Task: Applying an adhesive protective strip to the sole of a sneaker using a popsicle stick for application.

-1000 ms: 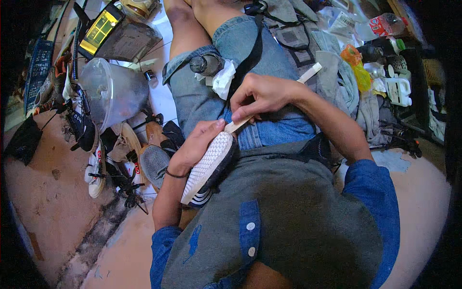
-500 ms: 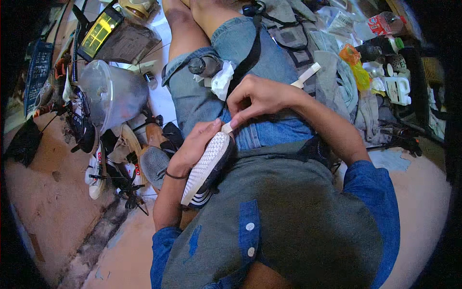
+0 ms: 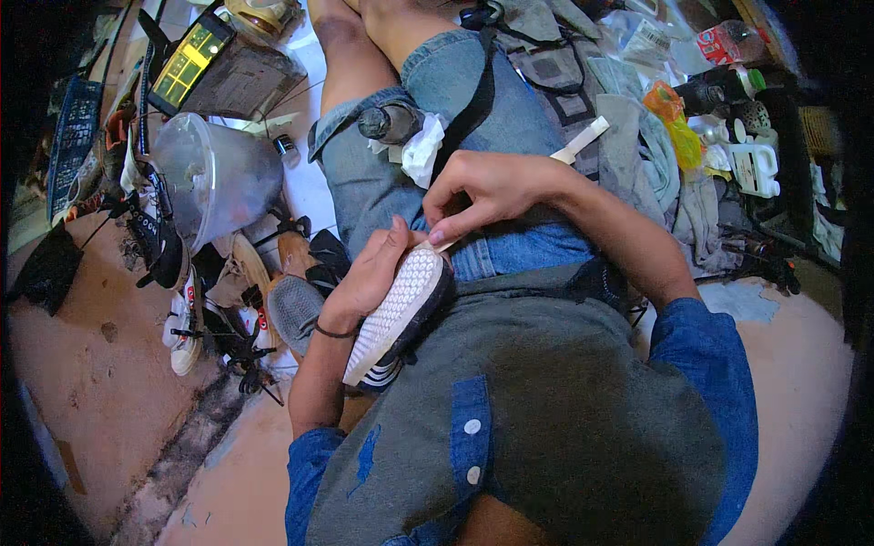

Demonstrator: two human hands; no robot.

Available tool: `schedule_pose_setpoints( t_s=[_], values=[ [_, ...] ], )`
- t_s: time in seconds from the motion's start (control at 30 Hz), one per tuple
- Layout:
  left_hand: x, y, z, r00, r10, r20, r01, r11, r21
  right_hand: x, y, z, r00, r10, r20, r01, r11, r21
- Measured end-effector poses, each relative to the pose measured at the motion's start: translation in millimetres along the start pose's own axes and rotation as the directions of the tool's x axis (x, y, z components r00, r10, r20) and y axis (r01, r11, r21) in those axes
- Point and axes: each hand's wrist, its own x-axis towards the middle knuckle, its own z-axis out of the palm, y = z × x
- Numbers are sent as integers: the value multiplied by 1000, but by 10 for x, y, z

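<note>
My left hand is closed around a dark shoe with white stripes, held sole-up against my lap. Its white textured sole faces up, toe pointing away from me. At the toe edge, my right hand pinches a pale, narrow strip, mostly hidden by the fingers. A flat pale length sticks out beyond my right wrist; whether it joins the pinched strip is hidden. On my thigh sit a dark, rounded container and crumpled white tissue.
Several shoes lie on the floor at left, beside a translucent plastic tub and a box with a yellow lit panel. Grey cloths, an orange-yellow plastic bag, a white jug and bottles crowd the right.
My right fingertips have come down closer onto the shoe's toe edge, and less of the pale strip shows there. My left thumb has lifted slightly. The shoe has barely moved.
</note>
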Motion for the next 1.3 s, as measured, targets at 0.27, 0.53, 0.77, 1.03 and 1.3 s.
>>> schedule_pose_setpoints(
  t_s=[0.27, 0.53, 0.77, 1.03, 1.3],
  values=[
    [-50, 138, -20, 995, -7, 99, 6, 1000, 13, -158, 19, -112, 995, 22, 95, -38, 985, 171],
    [-60, 30, 9, 993, 119, 16, -116, 985, -129, -193, -232, -105, 997, 68, -29, -71, 992, -106],
    [-91, -43, -137, 964, 192, 184, -162, 973, -166, -567, -274, -308, 995, 84, -45, -88, 993, -83],
    [-257, -648, -693, 996, 90, -5, -90, 982, -169, -1334, -182, -675, 868, 449, -213, -452, 891, 39],
    [-240, -793, -721, 993, 41, -110, -60, 982, -181, -2020, 272, -942, 780, 532, -329, -522, 844, 127]
  ],
)
